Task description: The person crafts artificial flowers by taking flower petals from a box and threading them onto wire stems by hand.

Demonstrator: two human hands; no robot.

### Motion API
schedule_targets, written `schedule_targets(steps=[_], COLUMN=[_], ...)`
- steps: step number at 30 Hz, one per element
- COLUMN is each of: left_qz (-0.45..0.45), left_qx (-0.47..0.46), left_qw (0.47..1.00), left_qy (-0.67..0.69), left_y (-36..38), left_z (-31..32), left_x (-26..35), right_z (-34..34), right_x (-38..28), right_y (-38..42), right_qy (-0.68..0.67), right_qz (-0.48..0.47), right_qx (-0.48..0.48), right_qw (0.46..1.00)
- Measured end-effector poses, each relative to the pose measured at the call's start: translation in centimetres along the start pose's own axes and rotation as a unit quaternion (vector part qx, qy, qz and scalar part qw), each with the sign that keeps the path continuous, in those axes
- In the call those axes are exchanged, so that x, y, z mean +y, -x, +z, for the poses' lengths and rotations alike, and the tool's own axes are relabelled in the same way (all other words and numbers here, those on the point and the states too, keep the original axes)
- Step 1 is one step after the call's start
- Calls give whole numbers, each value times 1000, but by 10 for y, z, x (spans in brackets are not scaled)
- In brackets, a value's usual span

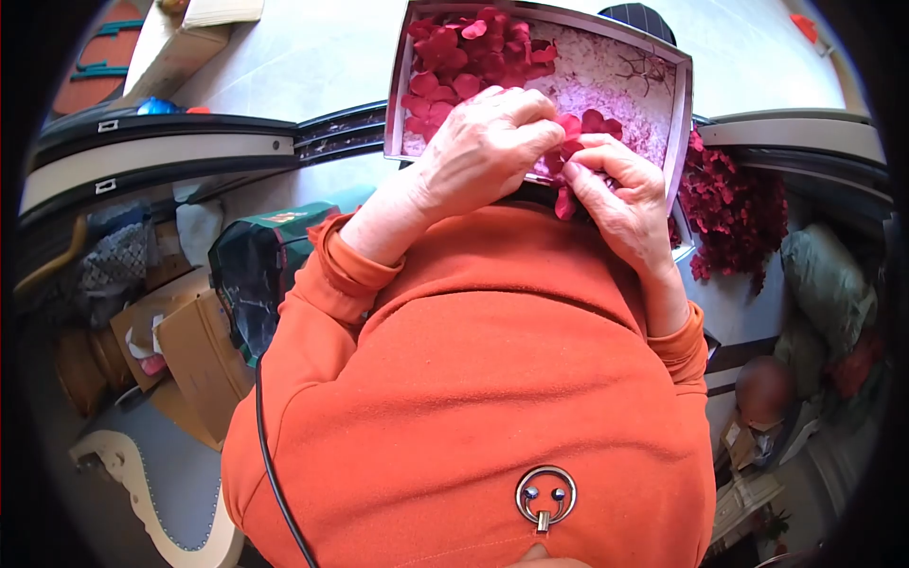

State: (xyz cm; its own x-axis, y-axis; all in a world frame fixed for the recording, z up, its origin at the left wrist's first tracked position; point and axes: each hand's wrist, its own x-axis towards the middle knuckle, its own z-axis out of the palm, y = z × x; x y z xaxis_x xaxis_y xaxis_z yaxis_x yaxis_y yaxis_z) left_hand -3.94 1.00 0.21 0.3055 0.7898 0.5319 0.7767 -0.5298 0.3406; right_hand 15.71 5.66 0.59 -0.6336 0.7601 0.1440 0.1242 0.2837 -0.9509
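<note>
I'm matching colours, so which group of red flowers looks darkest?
The dense bunch outside the box, to its right. The petals inside the box and the flower between the left hand and right hand look brighter.

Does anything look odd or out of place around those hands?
The blotchy pink-and-white bottom of the tray looks odd, though I can't tell whether that's wear, scraps or a pattern. Thin dark twigs lie bare in its far right corner, apart from the red petals gathered at the left.
</note>
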Motion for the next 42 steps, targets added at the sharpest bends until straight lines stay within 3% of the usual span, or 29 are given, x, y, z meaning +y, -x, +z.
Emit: schedule_targets(steps=[2, 3, 4, 6, 7, 11, 13, 16, 20, 29, 42], left_qz=[-81, -168, -168, -359, -366, -375, -415, -411, -416, -407, -410], left_qx=[16, 1, 1, -26, -28, -43, -33, -13, 15, 22, 22], left_qw=[983, 961, 961, 796, 747, 748, 695, 673, 654, 702, 699], left_qy=[162, 219, 219, 487, 555, 546, 586, 615, 632, 584, 585], left_y=[0, 0, 1, 4, 4, 8, 5, 5, 7, 9, 6], left_z=[2, -1, -1, 1, 0, 0, -1, 3, 5, 10, 11], left_x=[5, 8, 8, 9, 11, 10, 15, 17, 15, 19, 25], right_z=[-1, -3, -4, -4, -3, -1, -1, 0, 3, 8, 13], right_x=[1, 1, 0, -2, 1, -2, -1, 0, -4, 0, 4], right_y=[1, 2, 2, 2, 2, 1, 0, -1, 0, -1, 3], right_qy=[-31, -35, -38, -58, -49, -21, -4, 35, 75, 133, 130], right_qz=[14, 8, 1, 4, -15, -43, -56, -88, -97, -164, -129], right_qx=[4, 11, 17, 18, 19, 25, 31, 39, 46, 82, 62], right_qw=[999, 999, 999, 998, 998, 999, 998, 995, 991, 974, 981])
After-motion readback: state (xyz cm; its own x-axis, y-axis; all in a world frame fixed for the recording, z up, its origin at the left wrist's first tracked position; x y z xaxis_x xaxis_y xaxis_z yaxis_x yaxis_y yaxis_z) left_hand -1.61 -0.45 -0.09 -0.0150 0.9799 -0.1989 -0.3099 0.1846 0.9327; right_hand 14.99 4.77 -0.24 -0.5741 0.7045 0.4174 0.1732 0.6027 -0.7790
